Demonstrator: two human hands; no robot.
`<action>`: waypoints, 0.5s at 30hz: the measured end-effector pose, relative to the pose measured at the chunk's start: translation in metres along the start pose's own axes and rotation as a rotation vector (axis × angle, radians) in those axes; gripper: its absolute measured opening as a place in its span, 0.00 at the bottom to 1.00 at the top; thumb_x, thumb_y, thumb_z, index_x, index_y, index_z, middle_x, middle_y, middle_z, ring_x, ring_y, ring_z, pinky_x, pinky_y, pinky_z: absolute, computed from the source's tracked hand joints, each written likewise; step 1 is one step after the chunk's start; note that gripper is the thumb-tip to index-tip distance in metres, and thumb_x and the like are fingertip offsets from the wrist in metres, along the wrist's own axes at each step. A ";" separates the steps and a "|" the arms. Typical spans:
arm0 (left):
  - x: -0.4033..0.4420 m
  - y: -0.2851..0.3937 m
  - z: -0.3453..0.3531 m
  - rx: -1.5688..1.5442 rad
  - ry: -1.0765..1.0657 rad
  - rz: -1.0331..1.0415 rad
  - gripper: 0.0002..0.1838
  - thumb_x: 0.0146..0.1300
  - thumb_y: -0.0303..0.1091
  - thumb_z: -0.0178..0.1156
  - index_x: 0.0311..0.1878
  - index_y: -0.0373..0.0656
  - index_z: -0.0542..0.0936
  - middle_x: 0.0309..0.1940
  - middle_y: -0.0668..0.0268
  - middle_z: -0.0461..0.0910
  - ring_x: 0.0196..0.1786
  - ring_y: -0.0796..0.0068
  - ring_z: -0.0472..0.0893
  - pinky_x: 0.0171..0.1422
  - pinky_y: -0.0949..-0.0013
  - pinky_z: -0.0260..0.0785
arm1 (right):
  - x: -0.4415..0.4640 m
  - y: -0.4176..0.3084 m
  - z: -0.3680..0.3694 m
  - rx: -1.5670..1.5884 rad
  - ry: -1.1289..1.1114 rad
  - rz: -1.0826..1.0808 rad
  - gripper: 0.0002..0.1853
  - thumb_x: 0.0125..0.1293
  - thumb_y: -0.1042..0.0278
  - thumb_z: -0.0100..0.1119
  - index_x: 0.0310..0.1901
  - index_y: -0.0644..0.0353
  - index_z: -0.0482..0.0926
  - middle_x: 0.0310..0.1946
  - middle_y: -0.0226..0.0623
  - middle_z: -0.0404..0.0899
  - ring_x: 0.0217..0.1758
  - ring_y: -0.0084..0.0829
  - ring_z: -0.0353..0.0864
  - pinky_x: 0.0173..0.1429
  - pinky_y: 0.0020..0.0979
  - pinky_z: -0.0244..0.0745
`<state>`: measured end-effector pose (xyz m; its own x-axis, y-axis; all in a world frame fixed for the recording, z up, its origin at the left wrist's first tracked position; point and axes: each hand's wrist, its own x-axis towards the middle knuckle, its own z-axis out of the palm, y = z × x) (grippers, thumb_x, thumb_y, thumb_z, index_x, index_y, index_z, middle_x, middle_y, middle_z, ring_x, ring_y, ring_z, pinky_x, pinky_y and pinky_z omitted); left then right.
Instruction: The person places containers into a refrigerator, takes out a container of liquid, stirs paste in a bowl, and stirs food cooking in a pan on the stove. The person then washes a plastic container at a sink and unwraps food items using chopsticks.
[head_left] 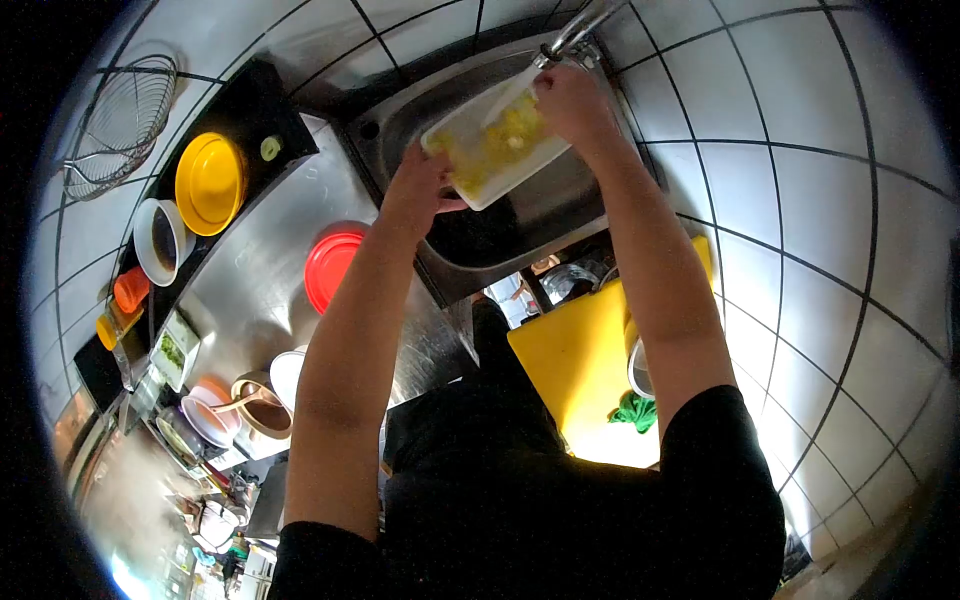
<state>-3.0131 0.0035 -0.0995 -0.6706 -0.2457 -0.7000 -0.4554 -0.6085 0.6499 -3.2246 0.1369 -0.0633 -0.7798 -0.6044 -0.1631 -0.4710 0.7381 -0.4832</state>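
A white rectangular plastic container [532, 168] is held over the metal sink [572, 208], tilted in the view. Pale yellow chopped pieces [512, 138], too blurred to name, lie inside it. My left hand [420, 182] grips the container's left end, fingers around its edge. At the opposite end, my right hand [578, 105] is closed on the rim, close under the faucet [582, 28]. A whitish streak, which looks like water, runs from the spout into the container.
Left of the sink, a red lid [333, 270] lies on the steel counter [265, 262]. A yellow bowl [211, 183] and a white bowl [160, 240] stand on a black ledge. A wire basket [125, 125] hangs on the tiled wall. At right are a yellow board [560, 350] and a green cloth [634, 411].
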 end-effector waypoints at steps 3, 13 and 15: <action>-0.005 -0.004 -0.006 -0.127 0.036 -0.019 0.26 0.69 0.32 0.48 0.70 0.43 0.64 0.58 0.55 0.77 0.57 0.58 0.83 0.54 0.45 0.85 | 0.000 0.014 -0.012 0.038 0.257 0.049 0.15 0.69 0.56 0.59 0.47 0.56 0.87 0.44 0.46 0.87 0.47 0.50 0.86 0.52 0.45 0.80; -0.002 -0.013 -0.005 -0.056 -0.022 0.005 0.24 0.71 0.32 0.45 0.66 0.28 0.68 0.56 0.48 0.78 0.56 0.54 0.84 0.51 0.48 0.87 | 0.004 0.048 -0.014 -0.087 0.323 0.118 0.19 0.73 0.52 0.51 0.50 0.55 0.86 0.47 0.53 0.85 0.52 0.56 0.82 0.58 0.50 0.76; -0.002 -0.008 0.002 -0.141 -0.021 -0.002 0.24 0.71 0.32 0.45 0.65 0.27 0.68 0.57 0.46 0.78 0.57 0.52 0.83 0.52 0.49 0.87 | 0.004 0.040 -0.023 -0.071 0.197 0.187 0.20 0.75 0.53 0.48 0.51 0.59 0.84 0.48 0.54 0.84 0.52 0.58 0.82 0.58 0.55 0.75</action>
<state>-3.0091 0.0099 -0.1024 -0.6827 -0.2297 -0.6937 -0.3706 -0.7094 0.5996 -3.2555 0.1708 -0.0633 -0.9179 -0.3905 -0.0702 -0.3333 0.8550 -0.3973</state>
